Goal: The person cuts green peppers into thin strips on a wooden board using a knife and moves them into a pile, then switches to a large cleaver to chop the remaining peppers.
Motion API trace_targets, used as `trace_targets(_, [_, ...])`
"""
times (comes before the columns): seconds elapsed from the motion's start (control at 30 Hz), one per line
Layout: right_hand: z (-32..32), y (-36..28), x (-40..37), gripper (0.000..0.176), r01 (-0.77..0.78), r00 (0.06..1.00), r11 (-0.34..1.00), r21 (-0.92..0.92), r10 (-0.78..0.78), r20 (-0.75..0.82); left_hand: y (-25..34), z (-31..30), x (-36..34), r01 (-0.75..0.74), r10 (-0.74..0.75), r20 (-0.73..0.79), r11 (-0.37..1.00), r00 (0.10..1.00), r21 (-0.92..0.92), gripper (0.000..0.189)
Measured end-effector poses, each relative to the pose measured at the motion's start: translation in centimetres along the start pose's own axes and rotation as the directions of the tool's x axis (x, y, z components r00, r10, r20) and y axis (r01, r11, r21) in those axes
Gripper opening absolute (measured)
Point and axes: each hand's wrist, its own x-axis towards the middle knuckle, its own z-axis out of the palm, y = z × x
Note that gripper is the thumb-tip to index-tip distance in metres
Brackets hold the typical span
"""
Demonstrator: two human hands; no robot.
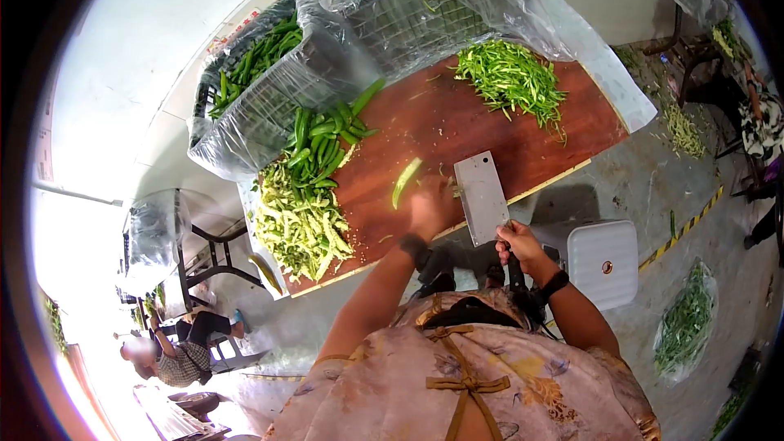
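Observation:
My right hand (519,243) is closed round the handle of a cleaver (482,194), its broad grey blade lying over the front edge of the reddish-brown board (392,147). Just left of the blade, my left hand (426,212) is smeared by motion, so its fingers cannot be made out. A pale, opened-looking piece of green pepper (405,182) is by that hand, on its left. Whole green peppers (320,143) are heaped at the board's left, above a pile of pale yellow-green pepper scraps (302,229). Sliced green pepper strips (513,77) form a mound at the far right.
Plastic-lined crates (416,16) stand along the back, one holding more green peppers (260,57). A white box (603,263) sits on the floor at right, near a clear bag of greens (688,322). Another person (184,355) sits at lower left.

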Motion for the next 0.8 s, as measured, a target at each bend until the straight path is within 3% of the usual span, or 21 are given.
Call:
trace_targets(0.13, [-0.3, 0.3, 0.3, 0.014, -0.014, 0.999, 1.0, 0.012, 0.014, -0.035, -0.2, -2.3, 0.8, 0.153, -0.152, 0.013, 0.982, 0.988, -0.115, 0.017])
trace_targets(0.2, [-0.5, 0.4, 0.5, 0.02, -0.01, 0.999, 0.999, 0.043, 0.011, -0.036, 0.0, -4.1, 1.2, 0.219, -0.251, -0.086, 0.934, 0.964, -0.281, 0.015])
trace_targets(0.23, [-0.4, 0.3, 0.5, 0.02, -0.01, 0.999, 0.999, 0.04, 0.011, -0.032, -1.6, -4.1, 1.9, 0.132, -0.18, -0.173, 0.958, 0.968, -0.254, 0.012])
trace_targets(0.27, [-0.4, 0.2, 0.5, 0.019, -0.011, 0.999, 1.0, 0.016, 0.012, -0.045, -3.5, -4.5, 2.3, 0.133, -0.181, -0.177, 0.958, 0.967, -0.253, 0.012])
trace_targets(0.33, [-0.1, -0.2, 0.1, 0.018, -0.014, 0.998, 1.0, -0.011, 0.014, -0.058, -5.7, -6.3, 3.2, 0.053, -0.101, -0.327, 0.987, 0.94, -0.153, 0.006])
trace_targets(0.4, [0.2, -0.6, -0.4, 0.017, 0.001, 0.999, 1.0, -0.013, -0.002, -0.043, -7.8, -7.8, 4.1, 0.059, -0.135, -0.467, 0.983, 0.874, -0.174, 0.005])
trace_targets(0.43, [0.2, -0.5, -0.3, 0.017, 0.0, 0.999, 1.0, -0.016, -0.001, -0.041, -6.9, -9.3, 4.1, 0.181, -0.188, -0.47, 0.982, 0.863, -0.06, 0.014])
trace_targets(0.47, [0.1, -0.4, -0.3, 0.016, 0.006, 0.999, 1.0, -0.011, -0.007, -0.036, -5.6, -9.9, 3.9, 0.279, -0.143, -0.555, 0.945, 0.82, 0.168, 0.025])
trace_targets(0.53, [0.1, -0.4, -0.2, 0.014, 0.011, 0.999, 1.0, -0.01, -0.012, -0.029, -2.4, -11.2, 3.4, 0.097, 0.064, -0.51, 0.954, 0.858, 0.283, 0.035])
trace_targets(0.6, [0.3, -0.5, -0.3, 0.012, 0.036, 0.997, 0.997, -0.07, -0.04, -0.07, -3.4, -10.0, 2.4, -0.18, 0.296, -0.216, 0.882, 0.93, 0.435, 0.035])
trace_targets(0.63, [0.4, -0.6, -0.4, 0.012, 0.033, 0.997, 0.997, -0.075, -0.038, -0.066, -4.0, -8.9, 1.8, -0.337, 0.382, 0.07, 0.697, 0.922, 0.633, 0.038])
trace_targets(0.7, [0.5, -0.8, -0.6, 0.01, 0.073, 0.993, 0.989, -0.13, -0.084, -0.08, -4.1, -6.6, 0.3, -0.372, 0.189, 0.358, 0.74, 0.914, 0.56, 0.033])
trace_targets(0.73, [0.3, -0.7, -0.6, 0.01, 0.073, 0.993, 0.988, -0.136, -0.084, -0.078, -3.8, -5.6, -0.2, -0.367, 0.186, 0.353, 0.742, 0.917, 0.561, 0.033])
trace_targets(0.8, [-0.1, -0.4, -0.3, 0.012, 0.194, 0.971, 0.946, -0.261, -0.223, -0.09, -3.6, -4.0, -0.8, -0.282, 0.225, 0.22, 0.919, 0.949, 0.275, 0.025])
